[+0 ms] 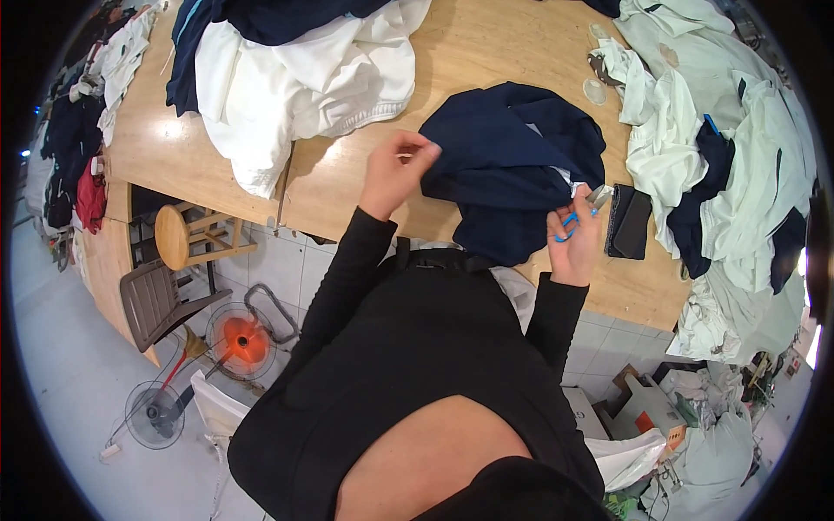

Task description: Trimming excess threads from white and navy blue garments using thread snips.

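A navy blue garment (508, 135) lies bunched on the wooden table in front of me, part of it hanging over the near edge. At its left side is my left hand (393, 176), thumb and forefinger pinched together. Whatever is between those fingertips, if anything, is too small to make out. My right hand (572, 243) is closed around small scissors with blue handles (569, 227), at the garment's lower right. A white patch (563, 176) of the garment shows just above those fingers.
White garments (304, 78) with navy cloth on top are heaped at the far left of the table (347, 165). More white clothes (747, 174) pile up on the right, beside a dark folded pouch-like item (629, 224). A stool (174, 236), chair (152, 300) and fan (241, 341) stand at lower left.
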The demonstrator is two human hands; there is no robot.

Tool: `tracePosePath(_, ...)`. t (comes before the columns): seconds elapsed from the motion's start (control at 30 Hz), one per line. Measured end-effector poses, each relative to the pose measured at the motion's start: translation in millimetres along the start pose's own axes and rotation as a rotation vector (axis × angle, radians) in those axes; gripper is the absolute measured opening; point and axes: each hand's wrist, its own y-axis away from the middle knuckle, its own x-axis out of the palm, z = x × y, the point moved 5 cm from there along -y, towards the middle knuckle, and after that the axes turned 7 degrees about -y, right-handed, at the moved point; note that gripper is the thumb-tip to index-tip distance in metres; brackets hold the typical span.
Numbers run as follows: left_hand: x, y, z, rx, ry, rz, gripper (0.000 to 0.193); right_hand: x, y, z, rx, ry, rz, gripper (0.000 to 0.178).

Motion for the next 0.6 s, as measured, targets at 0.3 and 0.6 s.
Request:
tracePosePath(0.3,53.4,9.5,11.6,0.448,-0.607,-0.054,0.034,22.4,12.6,5.2,-0.04,0.224,0.019,0.011)
tracePosePath(0.6,-40.7,-2.9,63.7,-0.397,1.148,0.427,0.025,19.5,21.4,20.2,-0.036,0.311,0.123,0.012)
